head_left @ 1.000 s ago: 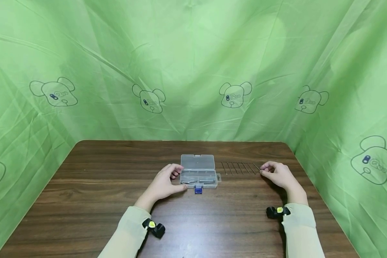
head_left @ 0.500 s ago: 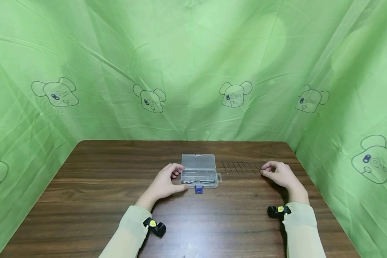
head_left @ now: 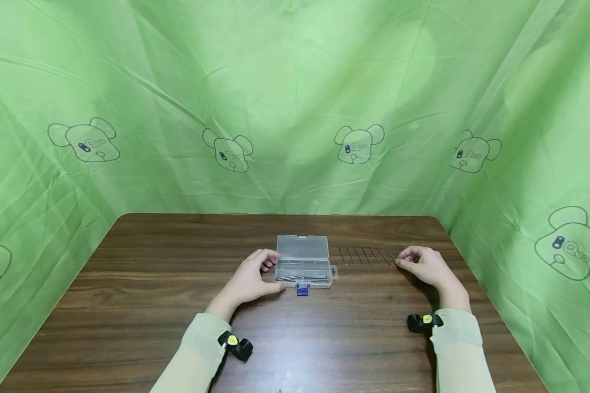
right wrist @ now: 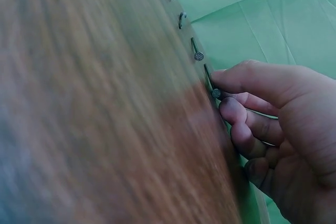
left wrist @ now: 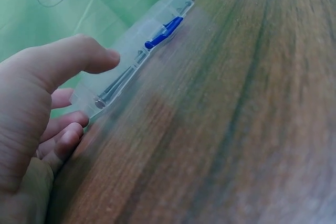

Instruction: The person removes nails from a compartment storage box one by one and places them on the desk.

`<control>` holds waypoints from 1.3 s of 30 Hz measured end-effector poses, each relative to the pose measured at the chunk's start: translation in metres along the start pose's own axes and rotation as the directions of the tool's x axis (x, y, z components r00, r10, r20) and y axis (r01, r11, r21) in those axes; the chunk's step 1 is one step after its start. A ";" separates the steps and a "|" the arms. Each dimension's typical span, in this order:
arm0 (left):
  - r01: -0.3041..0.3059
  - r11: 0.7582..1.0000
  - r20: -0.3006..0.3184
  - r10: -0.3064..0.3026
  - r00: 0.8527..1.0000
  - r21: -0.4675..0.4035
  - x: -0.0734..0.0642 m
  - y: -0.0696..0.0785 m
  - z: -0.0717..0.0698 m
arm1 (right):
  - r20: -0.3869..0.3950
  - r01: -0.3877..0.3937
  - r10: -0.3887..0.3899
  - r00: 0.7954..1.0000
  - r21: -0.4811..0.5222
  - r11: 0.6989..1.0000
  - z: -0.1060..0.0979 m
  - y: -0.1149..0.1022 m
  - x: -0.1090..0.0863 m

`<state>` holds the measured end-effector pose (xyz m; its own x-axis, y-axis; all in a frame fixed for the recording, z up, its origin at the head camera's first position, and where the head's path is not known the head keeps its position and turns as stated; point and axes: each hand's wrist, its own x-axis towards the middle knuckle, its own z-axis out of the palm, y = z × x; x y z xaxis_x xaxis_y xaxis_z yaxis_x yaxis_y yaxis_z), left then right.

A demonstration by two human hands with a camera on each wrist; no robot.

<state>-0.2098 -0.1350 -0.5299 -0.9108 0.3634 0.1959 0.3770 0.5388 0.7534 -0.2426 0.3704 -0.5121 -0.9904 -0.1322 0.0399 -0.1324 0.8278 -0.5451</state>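
Note:
A clear plastic box (head_left: 302, 267) with a blue latch (left wrist: 164, 32) lies on the table, its lid (head_left: 302, 246) folded back. Long nails (left wrist: 116, 85) lie inside along its front. My left hand (head_left: 248, 279) holds the box's left end, thumb at the front corner and curved fingers by the side. To the right, several nails (head_left: 362, 255) lie in a slanted row. My right hand (head_left: 425, 266) is at the rightmost end, where thumb and forefinger pinch the last nail (right wrist: 216, 93) near its head. Its other fingers curl beneath in the right wrist view.
The brown wooden table (head_left: 324, 338) reaches toward me in front of both hands. Green curtain (head_left: 295, 109) with printed bear faces hangs behind and on both sides. A small clear hanging tab (head_left: 334, 271) sticks out from the box's right side, between it and the nail row.
My right fingertips have shifted very slightly left at the last nail. The left hand, the box and the row of nails stay as they were.

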 end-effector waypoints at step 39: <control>-0.016 1.000 -0.003 0.016 1.000 0.020 0.000 0.001 0.000 | -0.001 0.175 -0.176 0.984 0.122 0.977 -0.022 -0.102 0.004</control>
<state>-0.2100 -0.1344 -0.5295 -0.9051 0.3697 0.2101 0.3950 0.5475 0.7377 -0.2342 0.2976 -0.4380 -0.9518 -0.2749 0.1361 -0.2975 0.7192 -0.6279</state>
